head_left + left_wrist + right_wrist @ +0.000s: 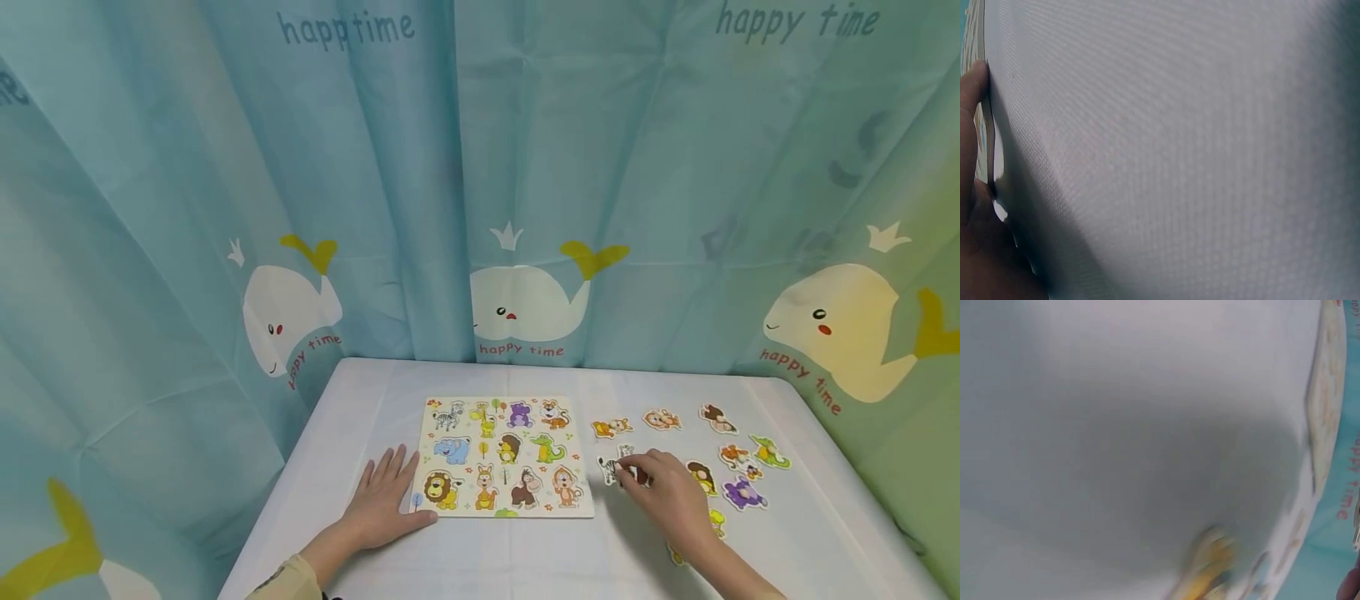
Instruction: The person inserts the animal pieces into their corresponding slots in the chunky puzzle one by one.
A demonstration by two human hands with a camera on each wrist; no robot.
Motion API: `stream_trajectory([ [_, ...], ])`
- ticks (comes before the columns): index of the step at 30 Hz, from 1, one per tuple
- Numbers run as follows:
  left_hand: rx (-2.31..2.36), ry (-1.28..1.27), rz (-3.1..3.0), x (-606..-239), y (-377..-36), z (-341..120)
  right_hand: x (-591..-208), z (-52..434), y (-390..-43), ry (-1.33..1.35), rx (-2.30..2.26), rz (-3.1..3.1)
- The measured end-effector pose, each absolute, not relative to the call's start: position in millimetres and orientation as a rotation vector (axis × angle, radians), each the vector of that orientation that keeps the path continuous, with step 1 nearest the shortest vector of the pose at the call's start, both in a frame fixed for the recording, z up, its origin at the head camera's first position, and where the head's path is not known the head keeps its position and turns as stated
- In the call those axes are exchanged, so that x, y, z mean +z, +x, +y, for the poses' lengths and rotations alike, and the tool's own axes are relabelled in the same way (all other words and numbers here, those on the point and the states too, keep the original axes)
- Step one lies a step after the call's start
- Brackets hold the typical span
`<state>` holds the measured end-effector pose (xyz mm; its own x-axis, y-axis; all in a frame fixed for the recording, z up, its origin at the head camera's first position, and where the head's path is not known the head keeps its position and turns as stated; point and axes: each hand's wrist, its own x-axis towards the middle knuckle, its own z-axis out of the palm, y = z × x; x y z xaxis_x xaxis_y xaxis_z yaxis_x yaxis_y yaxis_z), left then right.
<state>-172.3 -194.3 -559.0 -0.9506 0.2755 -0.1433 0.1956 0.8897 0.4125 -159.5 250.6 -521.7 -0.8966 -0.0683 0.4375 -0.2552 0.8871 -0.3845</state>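
Curtain (150,208) print reads "happy time". We note the left hand (386,500) flat, fingers straight, at the puzzle board (504,454)'s left edge; the board shows printed animals. Right of the board, our right hand (663,492) pinches the zebra piece (609,468) on the table (525,550).

We see the worktop (390,392) covered in a matt white cloth whose fine weave shows close up in the left wrist view. The puzzle board (504,454) looks like pale wood with smooth printed pictures. Behind hangs a matt, creased fabric curtain (450,167).
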Motion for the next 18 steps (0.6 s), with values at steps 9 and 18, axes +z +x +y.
stream_trajectory([
  [9,0.601,0.344,2.839,-557.4,-171.9,-194.9,-512.6,193.2,-202.8,0.371,0.756,-2.663],
  [18,0.611,0.351,2.84,-555.4,-170.1,-194.9,-509.7,124.5,-234.1,0.447,0.787,-2.747],
])
